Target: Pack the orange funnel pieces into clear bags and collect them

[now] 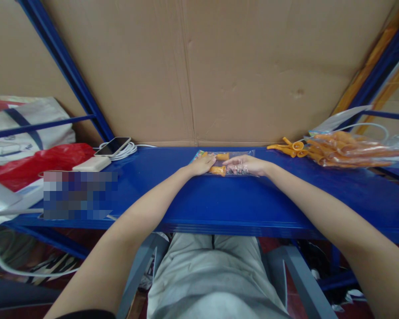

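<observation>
A clear plastic bag (231, 155) with a printed, coloured end lies on the blue table, holding orange trumpet-shaped plastic pieces (218, 170). My left hand (202, 165) rests flat over the printed end and the narrow parts of these pieces. From the other side, my right hand (241, 165) reaches along the bag, its fingers stretched towards the flared ends. Shiny clear plastic shows over part of the right hand; whether it is inside the bag or under a fold, I cannot tell.
Loose orange trumpet-shaped pieces (294, 148) and a pile of bagged ones (346, 148) lie to the right. On the left are a phone (113, 146) on a coiled white cable (128, 151), a white block (92, 164) and a red plastic bag (60, 157). Cardboard (193, 75) stands behind the table (219, 204).
</observation>
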A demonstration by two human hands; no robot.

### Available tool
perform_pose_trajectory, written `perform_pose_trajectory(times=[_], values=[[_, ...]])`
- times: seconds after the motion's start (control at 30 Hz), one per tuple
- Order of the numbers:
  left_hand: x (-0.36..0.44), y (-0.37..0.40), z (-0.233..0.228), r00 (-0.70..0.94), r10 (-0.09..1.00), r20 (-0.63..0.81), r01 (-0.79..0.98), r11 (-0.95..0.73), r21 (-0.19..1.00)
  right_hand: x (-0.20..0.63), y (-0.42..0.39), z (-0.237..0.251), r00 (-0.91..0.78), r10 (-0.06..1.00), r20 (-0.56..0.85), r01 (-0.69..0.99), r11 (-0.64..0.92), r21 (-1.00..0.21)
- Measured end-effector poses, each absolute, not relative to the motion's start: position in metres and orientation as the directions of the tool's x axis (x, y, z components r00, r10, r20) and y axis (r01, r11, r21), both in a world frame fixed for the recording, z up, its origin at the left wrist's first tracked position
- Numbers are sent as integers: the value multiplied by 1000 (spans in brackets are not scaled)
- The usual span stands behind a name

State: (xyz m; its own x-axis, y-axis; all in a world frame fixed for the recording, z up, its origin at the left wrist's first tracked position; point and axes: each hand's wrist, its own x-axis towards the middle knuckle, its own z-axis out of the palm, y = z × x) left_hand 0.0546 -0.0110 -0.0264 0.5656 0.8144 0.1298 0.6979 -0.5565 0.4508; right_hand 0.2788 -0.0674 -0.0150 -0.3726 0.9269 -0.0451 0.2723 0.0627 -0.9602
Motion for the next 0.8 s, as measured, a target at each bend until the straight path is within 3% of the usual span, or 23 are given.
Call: perform_pose_trajectory(times=[0.17,0.4,0.57,0.8], values=[[54,-9,-29,564,814,136,685,-554,473,274,-66,-15,-87,994,-66,195,-48,-980],[53,-6,-30,584,802,129,684,-571,454,278,-62,-19,-165,986,1,337,57,-940],[53,-7,-30,568,811,139,676,-556,483,280,-60,-21,-181,984,1,360,67,-931],[54,-8,-29,579,807,116,699,-565,438,281,-61,-19,-217,976,19,372,101,-923]])
